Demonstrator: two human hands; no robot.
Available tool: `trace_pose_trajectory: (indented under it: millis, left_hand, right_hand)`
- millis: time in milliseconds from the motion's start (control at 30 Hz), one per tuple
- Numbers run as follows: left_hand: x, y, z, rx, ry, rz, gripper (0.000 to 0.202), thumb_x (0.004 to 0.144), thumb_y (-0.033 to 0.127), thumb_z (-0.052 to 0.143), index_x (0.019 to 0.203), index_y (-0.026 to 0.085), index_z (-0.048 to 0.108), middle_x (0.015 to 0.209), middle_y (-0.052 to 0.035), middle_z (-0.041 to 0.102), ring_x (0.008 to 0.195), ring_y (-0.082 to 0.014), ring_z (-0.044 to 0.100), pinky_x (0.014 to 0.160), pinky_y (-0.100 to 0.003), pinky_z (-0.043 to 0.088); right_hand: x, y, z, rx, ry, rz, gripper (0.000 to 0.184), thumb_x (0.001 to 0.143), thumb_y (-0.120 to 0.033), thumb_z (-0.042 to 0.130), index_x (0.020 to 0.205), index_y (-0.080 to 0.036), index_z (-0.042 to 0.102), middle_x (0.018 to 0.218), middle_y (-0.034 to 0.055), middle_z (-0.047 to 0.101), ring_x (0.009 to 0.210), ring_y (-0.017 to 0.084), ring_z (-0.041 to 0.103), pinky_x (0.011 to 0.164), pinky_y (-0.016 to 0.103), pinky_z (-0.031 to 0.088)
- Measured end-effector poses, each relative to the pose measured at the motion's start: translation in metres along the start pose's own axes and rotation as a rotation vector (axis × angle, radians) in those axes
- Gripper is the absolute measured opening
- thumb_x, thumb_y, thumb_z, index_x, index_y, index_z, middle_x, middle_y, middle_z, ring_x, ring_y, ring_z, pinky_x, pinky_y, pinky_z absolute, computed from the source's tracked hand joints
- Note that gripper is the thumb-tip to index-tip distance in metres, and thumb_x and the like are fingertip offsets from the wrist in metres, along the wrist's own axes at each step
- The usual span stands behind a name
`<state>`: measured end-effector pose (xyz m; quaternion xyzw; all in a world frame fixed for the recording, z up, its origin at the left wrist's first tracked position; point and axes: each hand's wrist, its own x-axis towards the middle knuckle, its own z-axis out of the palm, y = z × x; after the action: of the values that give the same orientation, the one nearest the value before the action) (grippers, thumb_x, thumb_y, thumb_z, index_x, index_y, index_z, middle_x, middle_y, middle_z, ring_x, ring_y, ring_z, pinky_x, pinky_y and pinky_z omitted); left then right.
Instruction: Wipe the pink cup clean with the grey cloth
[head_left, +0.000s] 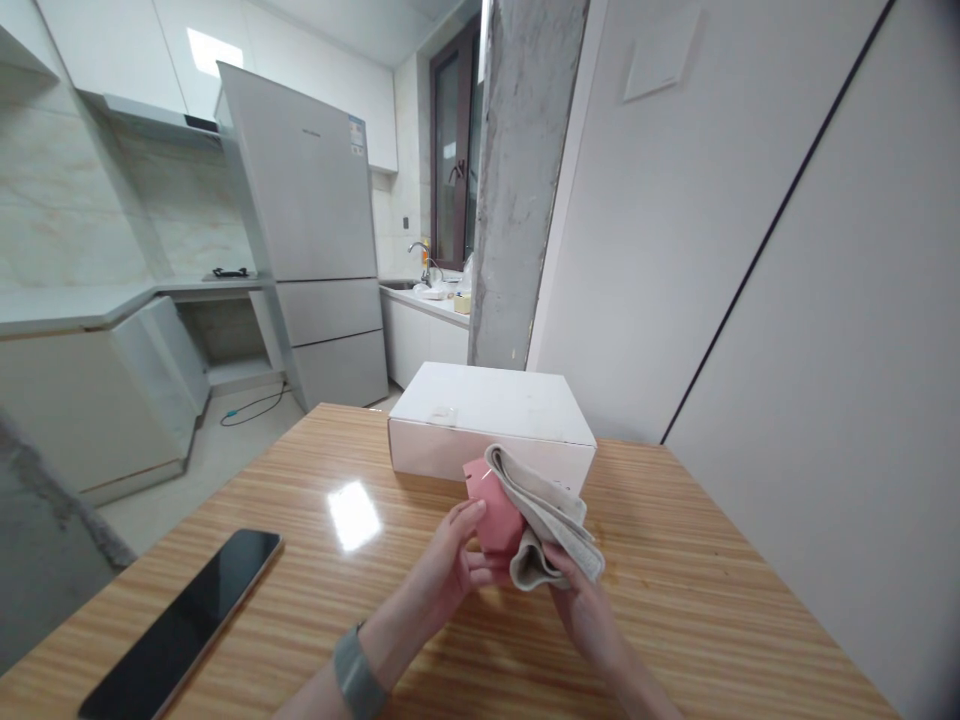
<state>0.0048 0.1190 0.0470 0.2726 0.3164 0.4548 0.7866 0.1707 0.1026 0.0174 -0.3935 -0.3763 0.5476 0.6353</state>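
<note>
Above the wooden table (675, 580), my left hand (448, 570) pinches a small pink object (493, 515) with thumb and fingers. My right hand (585, 610) grips a folded beige cloth (546, 515), which lies pressed over the pink object's right side. A grey band sits on my left wrist. Both hands hover just in front of a closed white box (487, 415) that stands at the table's far side.
A black phone (187, 620) lies face up at the table's left front. White wall panels (787, 300) close the right side. Beyond the table are a concrete pillar (525, 180), a grey fridge (315, 240) and kitchen counters.
</note>
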Motion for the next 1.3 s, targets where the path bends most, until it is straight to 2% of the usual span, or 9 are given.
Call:
trace_pose_trajectory:
  millis: [133, 267, 367, 467, 600, 767, 967, 1100, 1300]
  left_hand:
    - [0.003, 0.000, -0.002, 0.011, 0.018, -0.022, 0.061, 0.081, 0.062, 0.059, 0.115, 0.012, 0.064, 0.098, -0.0128, 0.073, 0.078, -0.0210, 0.071, 0.060, -0.027, 0.056]
    - [0.004, 0.002, 0.003, -0.091, -0.043, 0.147, 0.052, 0.084, 0.050, 0.062, 0.121, 0.014, 0.063, 0.116, -0.0111, 0.069, 0.110, -0.0211, 0.062, 0.090, -0.025, 0.051]
    - [0.000, 0.006, 0.005, 0.005, 0.016, 0.182, 0.056, 0.083, 0.045, 0.066, 0.132, 0.022, 0.053, 0.121, -0.0086, 0.065, 0.086, -0.0157, 0.068, 0.066, -0.021, 0.053]
    - [-0.006, 0.011, 0.007, 0.096, 0.060, 0.201, 0.064, 0.080, 0.043, 0.069, 0.137, 0.033, 0.041, 0.118, -0.0047, 0.064, 0.061, -0.0091, 0.063, 0.046, -0.016, 0.045]
    - [-0.006, 0.014, 0.006, 0.078, 0.046, 0.164, 0.056, 0.079, 0.046, 0.070, 0.127, 0.030, 0.048, 0.112, -0.0045, 0.064, 0.071, -0.0157, 0.068, 0.059, -0.027, 0.056]
    - [-0.001, 0.012, 0.003, -0.013, 0.121, 0.043, 0.064, 0.075, 0.055, 0.071, 0.128, 0.027, 0.048, 0.113, -0.0084, 0.065, 0.072, -0.0188, 0.071, 0.070, -0.035, 0.059]
    - [-0.007, 0.012, 0.008, 0.030, 0.033, 0.159, 0.085, 0.068, 0.029, 0.082, 0.139, 0.036, 0.035, 0.122, -0.0070, 0.062, 0.077, -0.0188, 0.071, 0.071, -0.035, 0.058]
    - [-0.006, 0.012, 0.005, 0.047, 0.046, 0.119, 0.067, 0.077, 0.041, 0.072, 0.135, 0.029, 0.041, 0.113, -0.0087, 0.067, 0.075, -0.0199, 0.071, 0.070, -0.036, 0.059]
    - [-0.001, 0.012, 0.000, -0.031, 0.038, 0.133, 0.056, 0.079, 0.045, 0.069, 0.127, 0.021, 0.052, 0.110, -0.0103, 0.068, 0.087, -0.0219, 0.069, 0.077, -0.036, 0.057]
  right_hand:
    - [-0.002, 0.002, -0.002, -0.049, 0.042, 0.052, 0.033, 0.049, -0.054, 0.087, 0.068, -0.029, 0.077, 0.101, 0.0050, 0.077, 0.113, 0.034, 0.061, 0.108, 0.051, 0.036]
    - [-0.003, 0.008, -0.005, -0.088, 0.012, 0.057, 0.031, 0.054, -0.053, 0.085, 0.074, -0.030, 0.078, 0.105, 0.0037, 0.076, 0.118, 0.033, 0.058, 0.110, 0.050, 0.033]
    - [-0.002, 0.010, -0.005, -0.053, 0.017, 0.041, 0.034, 0.055, -0.053, 0.084, 0.079, -0.029, 0.078, 0.100, 0.0048, 0.077, 0.111, 0.033, 0.062, 0.103, 0.050, 0.042]
    - [-0.001, 0.010, -0.003, -0.034, 0.016, 0.014, 0.036, 0.055, -0.054, 0.084, 0.077, -0.027, 0.079, 0.096, 0.0074, 0.077, 0.105, 0.032, 0.065, 0.098, 0.048, 0.046]
    - [0.000, 0.008, -0.001, -0.027, 0.041, 0.031, 0.040, 0.049, -0.057, 0.086, 0.076, -0.028, 0.079, 0.095, 0.0071, 0.077, 0.108, 0.034, 0.063, 0.103, 0.052, 0.041]
    - [0.000, 0.008, -0.005, -0.110, 0.010, 0.024, 0.041, 0.052, -0.057, 0.085, 0.080, -0.028, 0.079, 0.100, 0.0078, 0.077, 0.114, 0.034, 0.060, 0.109, 0.053, 0.032]
    - [0.002, 0.010, -0.010, -0.079, 0.017, 0.018, 0.039, 0.051, -0.054, 0.086, 0.081, -0.029, 0.078, 0.104, 0.0070, 0.076, 0.116, 0.035, 0.059, 0.112, 0.054, 0.027]
    - [0.000, 0.011, -0.009, -0.097, -0.020, 0.066, 0.045, 0.055, -0.057, 0.083, 0.090, -0.028, 0.078, 0.110, 0.0074, 0.074, 0.121, 0.035, 0.055, 0.111, 0.054, 0.029]
    - [0.000, 0.010, -0.008, -0.119, -0.040, 0.058, 0.039, 0.056, -0.054, 0.084, 0.084, -0.028, 0.078, 0.104, 0.0068, 0.076, 0.115, 0.034, 0.060, 0.111, 0.052, 0.031]
